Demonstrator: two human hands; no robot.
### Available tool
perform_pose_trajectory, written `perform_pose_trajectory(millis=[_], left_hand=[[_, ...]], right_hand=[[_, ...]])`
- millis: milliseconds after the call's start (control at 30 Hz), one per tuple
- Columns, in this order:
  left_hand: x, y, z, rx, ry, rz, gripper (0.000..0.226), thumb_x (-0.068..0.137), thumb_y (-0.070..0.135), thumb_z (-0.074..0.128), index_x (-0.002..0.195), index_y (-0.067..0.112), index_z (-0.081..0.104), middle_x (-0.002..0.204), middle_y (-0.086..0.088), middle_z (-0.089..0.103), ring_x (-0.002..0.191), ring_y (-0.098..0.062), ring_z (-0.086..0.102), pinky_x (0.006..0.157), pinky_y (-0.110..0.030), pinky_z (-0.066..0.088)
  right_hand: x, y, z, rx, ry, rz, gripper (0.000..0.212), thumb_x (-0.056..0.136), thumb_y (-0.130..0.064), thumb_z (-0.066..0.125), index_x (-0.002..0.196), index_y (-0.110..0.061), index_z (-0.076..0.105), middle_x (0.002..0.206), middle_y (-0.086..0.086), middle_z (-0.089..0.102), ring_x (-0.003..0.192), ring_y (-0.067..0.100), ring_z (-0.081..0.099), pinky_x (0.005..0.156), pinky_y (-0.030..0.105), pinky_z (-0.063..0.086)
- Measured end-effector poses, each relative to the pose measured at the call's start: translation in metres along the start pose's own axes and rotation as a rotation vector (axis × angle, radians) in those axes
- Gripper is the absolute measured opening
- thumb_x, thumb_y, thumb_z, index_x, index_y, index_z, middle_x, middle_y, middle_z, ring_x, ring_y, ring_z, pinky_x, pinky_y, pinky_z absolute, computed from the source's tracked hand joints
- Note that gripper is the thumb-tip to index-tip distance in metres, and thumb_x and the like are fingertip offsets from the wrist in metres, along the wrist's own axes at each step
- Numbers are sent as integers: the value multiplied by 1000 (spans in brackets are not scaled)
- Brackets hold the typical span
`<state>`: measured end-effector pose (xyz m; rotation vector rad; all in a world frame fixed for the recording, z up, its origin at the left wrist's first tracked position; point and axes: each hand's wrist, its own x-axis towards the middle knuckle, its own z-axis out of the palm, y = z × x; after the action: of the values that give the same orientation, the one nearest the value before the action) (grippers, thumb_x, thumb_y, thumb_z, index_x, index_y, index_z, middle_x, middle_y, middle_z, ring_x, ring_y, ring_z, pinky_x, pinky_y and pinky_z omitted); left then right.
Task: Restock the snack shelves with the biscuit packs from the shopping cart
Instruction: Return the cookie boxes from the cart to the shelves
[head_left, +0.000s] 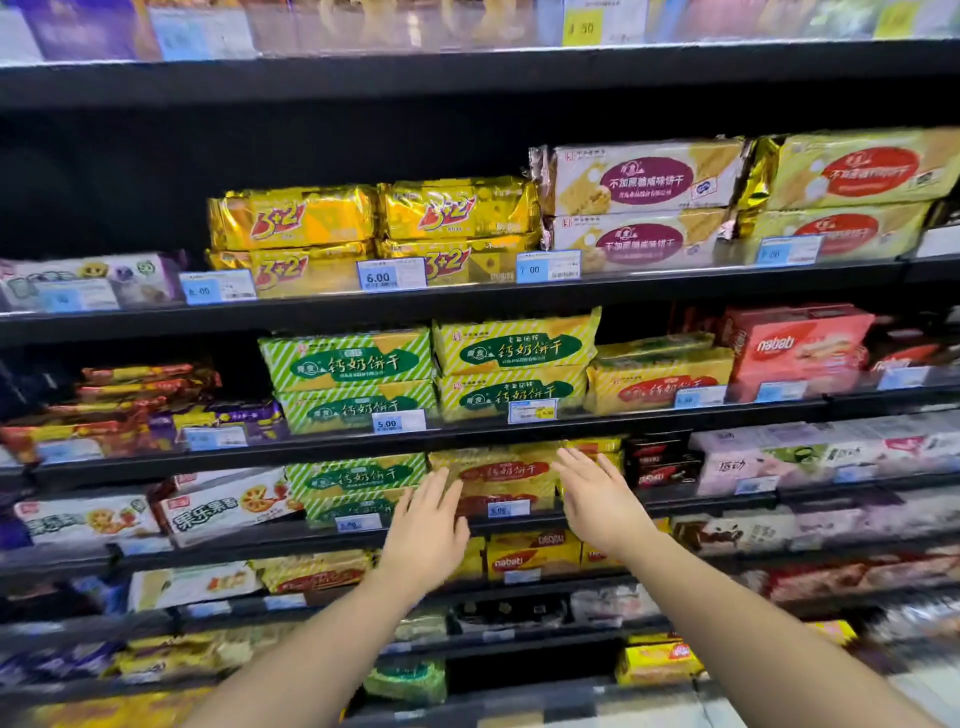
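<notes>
A stack of yellow biscuit packs with red ovals (501, 475) lies on the third shelf from the top, straight ahead. My left hand (426, 530) reaches toward the stack's left end with straight fingers and holds nothing. My right hand (597, 499) is spread at its right end, fingers straight, also empty. Whether either hand touches the packs I cannot tell. Green striped biscuit packs (356, 480) lie just left of the yellow stack. The shopping cart is out of view.
Black shelves (467, 299) run across the whole view, stocked with packs behind price tags. Gold packs (374, 223) and cream packs (644, 176) sit above, more green packs (431, 371) below them, red boxes (795, 343) at right. A dark gap (93, 197) is on the upper left shelf.
</notes>
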<state>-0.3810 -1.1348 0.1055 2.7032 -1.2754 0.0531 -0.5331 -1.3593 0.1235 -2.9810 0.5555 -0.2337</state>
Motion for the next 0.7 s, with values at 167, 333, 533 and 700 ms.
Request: perform_pose_trajectory(millis=[167,333,533,700], left_hand=[[-7,-12,43,-15,-98,-54,64,103,42,32,160,15,17,169,-2,7,155,-20,7,124,-45,18],[19,-16,63,-113,-107,-138,69,103,42,35,161,12,11,169,-6,7,155,-21,8,124,-41,19],[39,-13,79,-275,-91,-233,75,102,38,42,160,7,7,167,-12,9,154,-24,12,123,-37,21],[51,-15,79,-310,-92,-239,67,100,36,45,154,5,20,159,-13,27,147,-26,27,116,-41,34]], right_hand=[[-1,-2,40,-29,-275,127,64,102,-21,41,160,-18,15,169,2,5,155,19,2,126,44,4],[25,14,55,74,-363,253,72,99,-24,47,160,-14,10,168,7,11,153,25,15,123,43,20],[58,24,66,258,-311,399,61,96,-14,46,152,-5,25,153,18,41,139,36,42,112,40,39],[72,24,77,294,-291,427,49,96,-15,44,143,-3,38,141,21,54,125,39,53,101,38,47]])
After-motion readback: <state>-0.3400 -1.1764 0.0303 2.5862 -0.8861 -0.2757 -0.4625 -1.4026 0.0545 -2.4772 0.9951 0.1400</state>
